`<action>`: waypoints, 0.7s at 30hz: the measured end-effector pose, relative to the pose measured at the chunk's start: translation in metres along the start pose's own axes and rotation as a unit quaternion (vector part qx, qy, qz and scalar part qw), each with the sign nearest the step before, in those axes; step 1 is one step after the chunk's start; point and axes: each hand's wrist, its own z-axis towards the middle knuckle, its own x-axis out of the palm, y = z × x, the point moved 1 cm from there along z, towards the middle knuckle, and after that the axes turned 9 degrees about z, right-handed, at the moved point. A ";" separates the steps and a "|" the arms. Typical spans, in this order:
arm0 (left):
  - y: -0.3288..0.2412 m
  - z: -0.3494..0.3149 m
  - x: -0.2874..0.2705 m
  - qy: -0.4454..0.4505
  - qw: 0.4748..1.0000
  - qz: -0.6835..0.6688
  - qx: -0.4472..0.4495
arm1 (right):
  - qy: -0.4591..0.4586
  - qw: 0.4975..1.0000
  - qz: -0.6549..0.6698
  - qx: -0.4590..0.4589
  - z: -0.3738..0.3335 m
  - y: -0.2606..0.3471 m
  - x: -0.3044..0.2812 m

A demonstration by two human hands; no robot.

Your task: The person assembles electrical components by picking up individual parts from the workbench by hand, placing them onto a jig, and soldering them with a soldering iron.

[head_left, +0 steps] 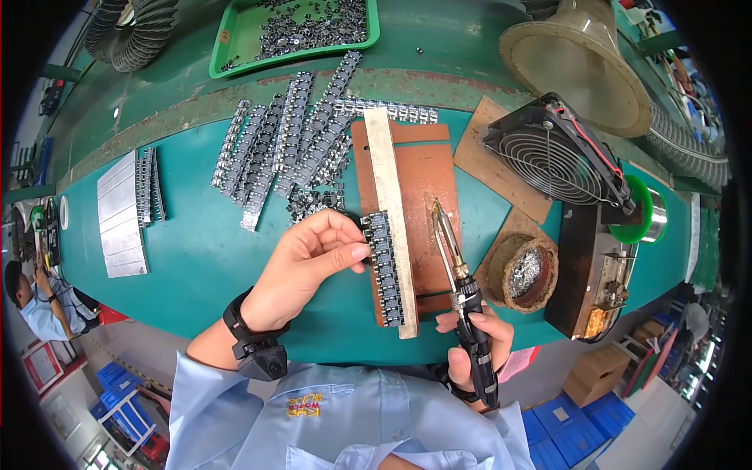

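My left hand (305, 262) is closed in a pinch at the left edge of a row of small black components (384, 270). What lies between thumb and forefinger is hidden. The row lies along a pale straight bar (389, 196) on a brown board (423, 176). In my right hand (489, 337) is a soldering iron (470, 313) with a black handle and a thin tube beside its shaft. Its tip points away from me, over the right part of the board, apart from the components.
Several component strips (290, 141) and a loose pile (317, 202) lie beyond my left hand. Metal plates (121, 215) are at left, a green tray (294, 66) at the back. Rightward stand a fan (548, 157), a round pot (501, 286), a solder spool (642, 211) and an extraction hood (580, 70).
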 end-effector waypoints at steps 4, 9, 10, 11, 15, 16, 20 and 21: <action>0.000 0.000 0.000 0.004 1.000 0.003 -0.003 | -0.002 1.000 0.003 0.001 -0.002 -0.001 0.000; -0.004 -0.001 -0.001 0.028 0.997 0.065 -0.006 | -0.011 1.000 0.019 0.005 -0.004 -0.001 0.001; -0.005 -0.001 -0.001 0.037 0.995 0.091 -0.007 | -0.010 1.000 0.024 0.003 -0.004 -0.001 0.001; -0.005 -0.002 0.000 0.037 0.995 0.091 -0.006 | -0.011 1.000 0.023 0.002 -0.005 0.000 0.000; -0.004 -0.002 -0.001 0.034 0.995 0.091 -0.005 | -0.014 0.999 0.021 0.033 -0.005 0.009 -0.002; -0.004 -0.001 -0.002 0.036 0.995 0.089 -0.007 | -0.051 0.997 0.024 0.050 -0.005 0.016 -0.001; -0.004 -0.002 -0.003 0.036 0.997 0.075 -0.011 | -0.083 0.996 -0.001 0.045 0.000 0.031 -0.012; -0.004 -0.003 -0.003 0.034 0.997 0.068 -0.011 | -0.043 0.999 -0.030 0.004 0.001 0.032 -0.020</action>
